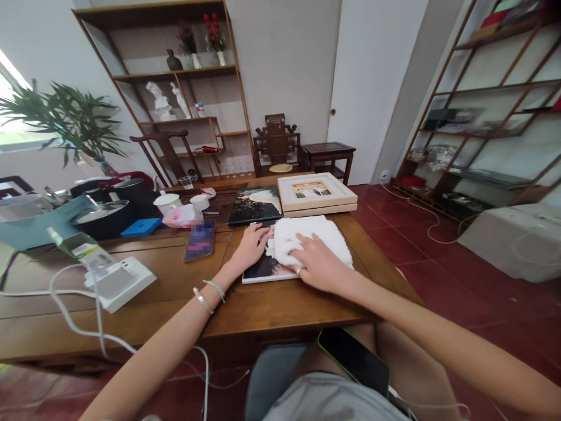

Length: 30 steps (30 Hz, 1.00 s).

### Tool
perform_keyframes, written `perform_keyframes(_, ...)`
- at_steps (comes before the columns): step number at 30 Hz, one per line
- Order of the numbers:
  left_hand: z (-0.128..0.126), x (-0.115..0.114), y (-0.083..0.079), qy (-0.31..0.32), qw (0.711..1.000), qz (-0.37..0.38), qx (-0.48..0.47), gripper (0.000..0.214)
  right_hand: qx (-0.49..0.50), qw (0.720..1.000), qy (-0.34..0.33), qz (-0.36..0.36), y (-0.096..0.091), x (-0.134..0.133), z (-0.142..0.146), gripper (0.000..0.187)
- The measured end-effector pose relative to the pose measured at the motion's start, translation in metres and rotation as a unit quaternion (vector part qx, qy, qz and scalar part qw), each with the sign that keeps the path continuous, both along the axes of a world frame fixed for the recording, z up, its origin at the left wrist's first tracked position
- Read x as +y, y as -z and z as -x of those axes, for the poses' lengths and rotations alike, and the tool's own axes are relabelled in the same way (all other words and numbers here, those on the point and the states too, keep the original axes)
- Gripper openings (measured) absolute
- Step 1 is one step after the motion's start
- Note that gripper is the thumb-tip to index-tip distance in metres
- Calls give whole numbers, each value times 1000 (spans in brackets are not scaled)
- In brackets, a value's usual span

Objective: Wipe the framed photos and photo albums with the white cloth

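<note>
A photo panel with a dark picture and pale edge lies flat near the table's front edge. Over most of it spreads a thick, fluffy white cloth. My right hand grips this cloth from above, its fingers spread and pressed into the pile; a ring shows on one finger. At the panel's left side rests my left hand, fingers stretched out, holding nothing. The cloth hides much of the picture. Just beyond lies another dark photo panel, beside stacked pale picture frames.
On the wooden table, a phone, a blue box, white cups, a dark pot and an open white box with cables stand to the left. Another phone lies on my lap, with a cable attached.
</note>
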<state>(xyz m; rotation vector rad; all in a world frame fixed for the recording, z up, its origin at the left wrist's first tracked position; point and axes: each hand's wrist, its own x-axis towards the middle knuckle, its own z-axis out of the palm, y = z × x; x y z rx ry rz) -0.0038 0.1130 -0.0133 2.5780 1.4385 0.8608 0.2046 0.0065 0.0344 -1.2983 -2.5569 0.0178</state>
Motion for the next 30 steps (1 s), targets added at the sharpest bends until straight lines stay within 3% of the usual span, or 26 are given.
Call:
perform_keyframes(4,0,1,2,-8,1000,3,-6,34,-13,999,-30,36,-5,-50,12,30)
perform_keyframes(7,0,2,2,-9,1000,6,-7,35,-13,997,-54,51,-7,-62,14,29)
perform_keyframes(11,0,2,2,-5,1000,8,-7,35,-1,999,-17,41,-6,-40,8,33)
perform_keyframes(16,1,4,5,-10,1000,3,-11,34,-14,999,32,-6,-7,15,-3,31)
perform_keyframes(22,1,5,6,-13,1000,-2,-12,34,-17,1000,-22,-13,-4,68,-15,29)
perform_keyframes(26,0,3,4,-13,1000,-2,-14,34,-8,999,-36,-20,1,71,-18,32)
perform_keyframes(30,-1,3,3,-15,1000,-1,-13,33,-8,999,-32,-20,0,44,-12,28)
